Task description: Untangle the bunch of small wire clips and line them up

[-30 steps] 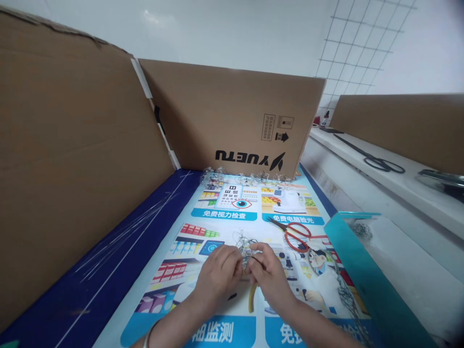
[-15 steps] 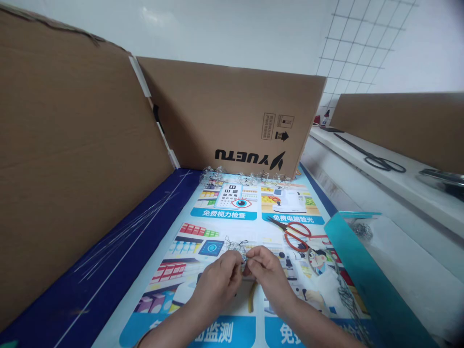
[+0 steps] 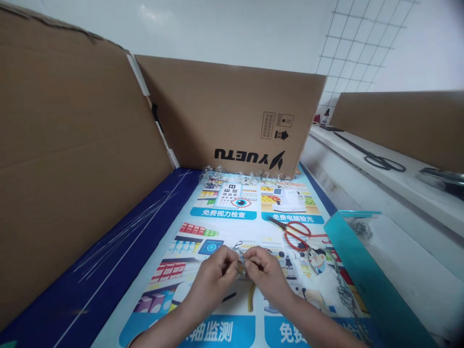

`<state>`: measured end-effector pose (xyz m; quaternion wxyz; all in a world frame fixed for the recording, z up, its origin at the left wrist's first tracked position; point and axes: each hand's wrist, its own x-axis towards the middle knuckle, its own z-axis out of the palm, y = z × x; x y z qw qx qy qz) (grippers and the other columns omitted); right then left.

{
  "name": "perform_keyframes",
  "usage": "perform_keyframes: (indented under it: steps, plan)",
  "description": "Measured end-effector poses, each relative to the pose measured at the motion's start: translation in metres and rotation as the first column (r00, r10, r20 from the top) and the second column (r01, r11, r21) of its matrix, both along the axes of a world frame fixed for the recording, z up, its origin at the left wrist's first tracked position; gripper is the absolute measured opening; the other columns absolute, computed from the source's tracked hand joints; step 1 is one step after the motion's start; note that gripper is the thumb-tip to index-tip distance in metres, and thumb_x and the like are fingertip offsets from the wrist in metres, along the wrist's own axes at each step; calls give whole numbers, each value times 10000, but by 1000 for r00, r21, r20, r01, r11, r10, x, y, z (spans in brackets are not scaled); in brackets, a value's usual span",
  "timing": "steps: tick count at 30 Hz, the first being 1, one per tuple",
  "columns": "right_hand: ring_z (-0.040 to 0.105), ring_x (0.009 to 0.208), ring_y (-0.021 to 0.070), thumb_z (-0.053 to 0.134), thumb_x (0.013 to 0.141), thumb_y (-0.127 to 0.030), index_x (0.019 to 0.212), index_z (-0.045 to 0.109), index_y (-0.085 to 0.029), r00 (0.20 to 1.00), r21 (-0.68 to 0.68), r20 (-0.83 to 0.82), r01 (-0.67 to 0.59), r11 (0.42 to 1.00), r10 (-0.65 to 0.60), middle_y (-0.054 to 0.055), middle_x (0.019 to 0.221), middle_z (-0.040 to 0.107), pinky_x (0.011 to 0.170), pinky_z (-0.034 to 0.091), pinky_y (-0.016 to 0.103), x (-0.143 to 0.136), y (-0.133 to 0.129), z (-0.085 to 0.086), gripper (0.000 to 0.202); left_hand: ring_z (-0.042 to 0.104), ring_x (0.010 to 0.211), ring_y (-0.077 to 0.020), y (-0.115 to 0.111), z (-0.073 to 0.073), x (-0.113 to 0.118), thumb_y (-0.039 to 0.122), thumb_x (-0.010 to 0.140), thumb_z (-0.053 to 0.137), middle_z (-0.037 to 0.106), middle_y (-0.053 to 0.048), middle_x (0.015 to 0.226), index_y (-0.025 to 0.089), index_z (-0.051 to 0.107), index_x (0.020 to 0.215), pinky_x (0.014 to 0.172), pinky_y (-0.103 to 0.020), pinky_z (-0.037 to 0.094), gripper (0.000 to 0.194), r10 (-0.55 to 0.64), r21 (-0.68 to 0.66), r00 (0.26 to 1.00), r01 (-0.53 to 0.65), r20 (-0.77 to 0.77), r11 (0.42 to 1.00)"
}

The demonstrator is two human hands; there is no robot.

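My left hand (image 3: pixel 216 270) pinches a small tangle of thin silvery wire (image 3: pixel 239 249) from its left side. From the right, my right hand (image 3: pixel 266 270) has its thumb and forefinger closed on the same piece, and the fingertips of both hands nearly meet. A dark loop sticks up from the far side of the wire, while its lower part is mostly covered by my fingers. Just beyond my right hand lie scissors (image 3: pixel 297 237) with red handles and dark blades, pointing away to the left.
Several similar wire pieces (image 3: pixel 248 179) line the foot of the cardboard panel (image 3: pixel 232 111). Long thin wires (image 3: pixel 123 237) lie on the blue strip at left. Looped wire (image 3: pixel 344 285) rests beside a teal-edged box (image 3: pixel 357 266) at right. Black scissors (image 3: pixel 377 157) lie on the white ledge.
My left hand has turned and shifted slightly left, its thumb now showing. The wire piece sits lower between my fingertips. The scissors and other things have stayed put.
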<state>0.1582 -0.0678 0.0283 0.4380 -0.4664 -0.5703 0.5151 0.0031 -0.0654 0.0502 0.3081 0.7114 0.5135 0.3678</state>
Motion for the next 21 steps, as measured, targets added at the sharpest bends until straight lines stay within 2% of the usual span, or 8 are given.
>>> perform_keyframes:
  steps: [7,11,16,21]
  plan:
    - [407,509,90,482,728,-150,751,549,-190,970,103,235,36,994,-59,-53,560,465,493,316,198,-3,-1,0,81,528,600,-121,0,-1,1,172,769,449,567,15,660,186,457,679,550,-219,419,92,-9,-109,995,19,98,994]
    - [432,511,91,451,689,-103,724,541,-199,933,154,336,84,984,-132,-58,558,479,496,315,194,-1,0,-3,136,513,618,-129,-4,5,2,181,775,440,555,15,665,187,466,696,575,-231,402,83,-52,-148,999,54,13,987]
    - [449,521,91,446,713,-122,731,541,-201,927,163,342,100,981,-152,-57,570,486,506,327,190,0,-1,-3,125,525,647,-142,-7,7,2,181,786,418,566,10,697,193,482,750,596,-248,390,73,-73,-123,993,61,-96,991]
    - [470,531,97,459,736,-155,738,537,-199,935,154,323,98,983,-144,-51,583,504,509,337,193,-4,-3,-5,89,546,672,-137,-6,1,3,183,793,428,592,7,744,193,475,754,621,-250,406,62,-22,-85,998,17,-55,996]
